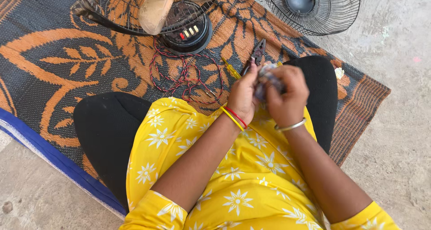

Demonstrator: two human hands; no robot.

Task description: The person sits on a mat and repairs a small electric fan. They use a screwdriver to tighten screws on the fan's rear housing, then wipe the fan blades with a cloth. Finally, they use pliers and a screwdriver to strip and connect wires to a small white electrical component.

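Fingers of both our hands are pressed together around a small grey-and-white bundle (pixel 266 79), most of which our left hand (pixel 243 96) and right hand (pixel 287 95) cover, so we cannot tell what it is. The left fingers (pixel 252 72) curl in from one side and the right fingers (pixel 283 75) fold over the top, pinching it between them above our lap. Nearer than the fingers, yellow and red bangles (pixel 233 117) ring the left wrist and a silver bangle (pixel 291 126) the right; our yellow flowered sleeves are cut off by the bottom edge.

Just beyond the fingers lie pliers (pixel 257 55), their handles hidden behind the left hand, and beside them a yellow-handled screwdriver (pixel 230 68). Farther left of the fingers, a tangle of red-and-black twisted wire (pixel 184 77) runs up to a round dark fan base (pixel 188 30) with small switches. A wire fan guard (pixel 116 10) and pale blades (pixel 157 7) above it are cropped by the top edge. Far right of the fingers, a second round fan guard (pixel 312 10) rests on bare concrete.

The orange-and-black woven mat (pixel 54 64) ends close to the right of our knee; open mat lies to the left of the fingers.
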